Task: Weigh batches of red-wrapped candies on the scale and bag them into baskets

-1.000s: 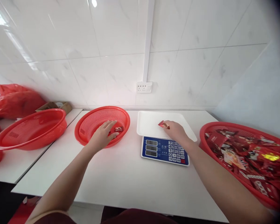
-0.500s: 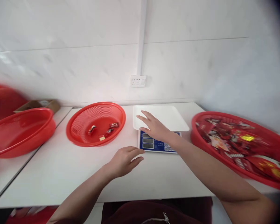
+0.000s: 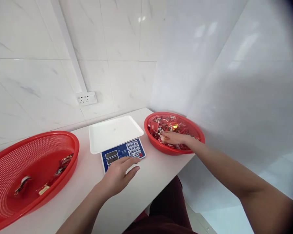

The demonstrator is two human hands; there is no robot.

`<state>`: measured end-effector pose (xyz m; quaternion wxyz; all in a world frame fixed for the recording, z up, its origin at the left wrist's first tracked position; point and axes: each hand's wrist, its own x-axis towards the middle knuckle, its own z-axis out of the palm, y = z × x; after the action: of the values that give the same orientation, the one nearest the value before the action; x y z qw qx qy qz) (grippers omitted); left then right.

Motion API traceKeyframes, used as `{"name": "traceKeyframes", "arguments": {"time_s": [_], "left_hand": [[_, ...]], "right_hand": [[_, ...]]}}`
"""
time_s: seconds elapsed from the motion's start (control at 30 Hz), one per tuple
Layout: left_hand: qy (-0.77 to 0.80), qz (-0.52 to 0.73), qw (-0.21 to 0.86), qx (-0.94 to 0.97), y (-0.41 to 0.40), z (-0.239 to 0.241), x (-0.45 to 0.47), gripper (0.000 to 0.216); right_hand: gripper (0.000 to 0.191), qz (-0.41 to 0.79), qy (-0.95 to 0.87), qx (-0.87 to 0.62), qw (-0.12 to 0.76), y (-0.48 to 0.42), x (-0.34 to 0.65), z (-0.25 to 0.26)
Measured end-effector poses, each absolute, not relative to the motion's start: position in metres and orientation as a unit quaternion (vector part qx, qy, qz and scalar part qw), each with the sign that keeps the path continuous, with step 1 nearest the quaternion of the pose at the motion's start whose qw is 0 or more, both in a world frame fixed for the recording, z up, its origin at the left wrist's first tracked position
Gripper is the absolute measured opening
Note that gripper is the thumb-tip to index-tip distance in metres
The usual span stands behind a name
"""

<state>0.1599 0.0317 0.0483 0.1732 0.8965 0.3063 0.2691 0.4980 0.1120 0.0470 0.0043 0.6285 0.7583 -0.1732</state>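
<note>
On the left stretch of the table (image 3: 127, 195) you had a red basket (image 3: 39, 152), partly out of view, with a few small wrapped sweets (image 3: 23, 186) scattered low inside it, some along its right wall. Next came the scale (image 3: 116, 131), its bare white pan toward the table's far edge and its blue keypad toward the near edge. Your left hand (image 3: 118, 174) lay over the keypad's near side, thumb and forefinger apart with nothing seen between them; you could not tell from this angle whether it touched the scale. At the table's right end, covering much of the right edge, stood a second red basket (image 3: 169, 150), heaped with shiny red packets (image 3: 161, 125). Your right hand (image 3: 173, 138) was in there, reaching in over the near rim, fingers pointing left across the heap. A pale and orange packet (image 3: 164, 137) lay right at those fingertips, partly covered; whether they had closed on it could not be told, nor which way its long axis ran. Your right hand was clearly the nearer one; the left was well apart from the heap.
</note>
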Motion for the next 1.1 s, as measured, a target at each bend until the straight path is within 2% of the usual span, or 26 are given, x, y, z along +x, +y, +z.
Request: {"name": "traceKeyframes", "arguments": {"time_s": [0.13, 0.3, 0.37, 0.47, 0.53, 0.63, 0.73, 0.87, 0.97, 1.1], "left_hand": [[0.303, 0.271, 0.213, 0.889, 0.034, 0.048, 0.179, 0.024], [0.333, 0.276, 0.264, 0.862, 0.036, 0.042, 0.177, 0.023], [0.350, 0.283, 0.272, 0.851, 0.039, 0.039, 0.173, 0.023], [0.371, 0.292, 0.278, 0.837, 0.043, 0.035, 0.167, 0.023], [0.377, 0.293, 0.281, 0.833, 0.044, 0.035, 0.163, 0.024], [0.381, 0.297, 0.272, 0.832, 0.046, 0.038, 0.158, 0.024], [0.390, 0.304, 0.270, 0.826, 0.048, 0.041, 0.152, 0.025], [0.405, 0.317, 0.289, 0.807, 0.054, 0.041, 0.143, 0.029], [0.414, 0.322, 0.289, 0.801, 0.058, 0.040, 0.140, 0.028], [0.420, 0.318, 0.284, 0.801, 0.059, 0.043, 0.139, 0.028]], "right_hand": [[0.013, -0.150, 0.730, 0.666, -0.032, 0.111, 0.501, 0.040], [0.028, -0.122, 0.679, 0.715, -0.115, 0.121, 0.510, 0.049], [0.032, -0.155, 0.665, 0.715, -0.152, 0.123, 0.511, 0.057], [0.032, -0.277, 0.645, 0.685, -0.195, 0.124, 0.511, 0.068], [0.030, -0.348, 0.643, 0.663, -0.157, 0.126, 0.512, 0.073], [0.034, -0.338, 0.675, 0.655, -0.039, 0.132, 0.515, 0.075], [0.049, -0.273, 0.730, 0.626, 0.009, 0.132, 0.514, 0.073], [0.074, -0.243, 0.744, 0.619, 0.068, 0.115, 0.506, 0.058], [0.073, -0.176, 0.746, 0.640, 0.055, 0.098, 0.500, 0.040], [0.057, -0.103, 0.746, 0.658, -0.009, 0.095, 0.498, 0.026]]}}
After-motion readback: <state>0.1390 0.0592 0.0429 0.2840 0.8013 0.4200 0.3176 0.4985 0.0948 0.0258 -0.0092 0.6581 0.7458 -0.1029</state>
